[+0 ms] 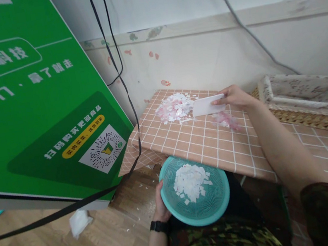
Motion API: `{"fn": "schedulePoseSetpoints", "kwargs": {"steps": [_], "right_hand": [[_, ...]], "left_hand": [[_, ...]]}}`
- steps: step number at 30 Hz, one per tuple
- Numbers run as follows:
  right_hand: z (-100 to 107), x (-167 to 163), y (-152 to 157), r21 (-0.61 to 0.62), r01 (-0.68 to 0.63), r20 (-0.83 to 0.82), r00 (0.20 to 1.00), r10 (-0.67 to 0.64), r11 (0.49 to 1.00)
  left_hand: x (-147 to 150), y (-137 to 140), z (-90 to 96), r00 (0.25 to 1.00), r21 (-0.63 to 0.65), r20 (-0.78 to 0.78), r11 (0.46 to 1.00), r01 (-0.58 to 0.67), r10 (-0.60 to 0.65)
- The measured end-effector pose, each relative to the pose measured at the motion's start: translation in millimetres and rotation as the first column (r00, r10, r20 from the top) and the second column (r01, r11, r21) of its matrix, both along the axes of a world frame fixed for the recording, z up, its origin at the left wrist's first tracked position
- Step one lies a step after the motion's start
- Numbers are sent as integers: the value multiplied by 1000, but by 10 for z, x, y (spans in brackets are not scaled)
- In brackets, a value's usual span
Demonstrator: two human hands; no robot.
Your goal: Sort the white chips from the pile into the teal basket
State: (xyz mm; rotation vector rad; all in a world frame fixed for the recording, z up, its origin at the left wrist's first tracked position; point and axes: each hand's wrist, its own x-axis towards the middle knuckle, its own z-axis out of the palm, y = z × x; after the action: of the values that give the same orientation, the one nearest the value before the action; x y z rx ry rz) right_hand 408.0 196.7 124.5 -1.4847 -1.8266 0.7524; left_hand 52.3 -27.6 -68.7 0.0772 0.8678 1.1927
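Note:
My left hand (161,203) grips the left rim of a teal plastic colander (221,201), held against my body just below the table edge. A heap of small white paper pieces (191,181) lies inside it. Over the table, my right hand (235,96) pinches a flat white rectangular card (207,106). The card's left end meets a pile of white and pink paper scraps (174,108) on the checked cloth. Under and right of the card lies a crumpled pink, see-through piece (226,121), whose kind I cannot make out.
The table has a brown checked cloth (205,145). A lined wicker basket (313,114) stands on its right. To the left rises a large green sign panel (29,91). Dark cables (126,87) hang before it. A white crumpled bag (80,222) and scraps lie on the wooden floor.

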Motion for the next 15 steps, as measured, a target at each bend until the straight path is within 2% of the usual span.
{"fn": "schedulePoseSetpoints", "kwargs": {"steps": [3, 6, 12, 15], "right_hand": [[6, -22, 2, -89, -63, -61, 996, 58, 994], [-14, -22, 36, -79, -54, -71, 996, 48, 995], [-36, -14, 62, -87, -25, 12, 1000, 26, 996], [-35, -22, 55, -88, -16, -8, 1000, 15, 996]], "left_hand": [[7, -5, 5, 1000, 12, -5, 1000, -17, 17], [17, -11, 18, 1000, 13, -6, 1000, -21, 21], [15, -14, 16, 1000, 36, -3, 999, -26, 26], [9, -14, 12, 1000, 26, 8, 1000, -16, 16]]}}
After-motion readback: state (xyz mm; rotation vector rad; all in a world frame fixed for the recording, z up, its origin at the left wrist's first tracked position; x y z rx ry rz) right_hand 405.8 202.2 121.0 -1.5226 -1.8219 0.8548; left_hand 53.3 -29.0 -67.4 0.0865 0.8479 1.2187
